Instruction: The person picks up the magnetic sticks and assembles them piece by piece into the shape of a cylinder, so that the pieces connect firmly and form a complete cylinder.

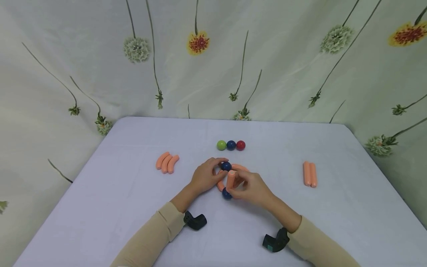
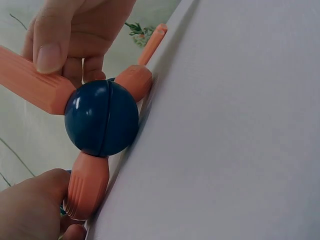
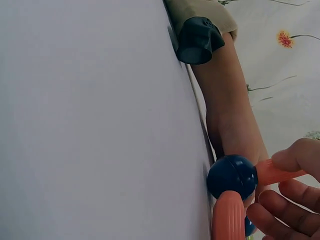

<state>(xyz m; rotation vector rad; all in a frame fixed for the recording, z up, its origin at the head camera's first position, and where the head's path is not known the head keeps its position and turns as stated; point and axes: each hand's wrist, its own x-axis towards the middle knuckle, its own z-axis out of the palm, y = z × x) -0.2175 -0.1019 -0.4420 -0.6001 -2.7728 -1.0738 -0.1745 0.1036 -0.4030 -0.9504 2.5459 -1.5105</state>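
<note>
My left hand (image 1: 207, 175) holds the far blue ball (image 1: 226, 166), its index finger and thumb at either side. A curved orange rod (image 1: 220, 185) joins this ball to the near blue ball (image 1: 227, 193). Another curved orange rod (image 1: 240, 167) runs right from the far ball. My right hand (image 1: 252, 188) pinches an orange rod (image 1: 231, 179) that stands up from the near ball, its end touching the ball's top in the left wrist view. There, more orange rods (image 2: 90, 185) meet the near ball's sides. The right hand hides part of the joined pieces.
Behind the hands, a green ball (image 1: 221, 145), a blue ball (image 1: 231, 145) and a red ball (image 1: 241, 145) sit in a row. Three curved orange rods (image 1: 167, 162) lie at left, two straight orange rods (image 1: 310, 174) at right. A flowered cloth (image 1: 283, 66) hangs behind the white table (image 1: 133, 148).
</note>
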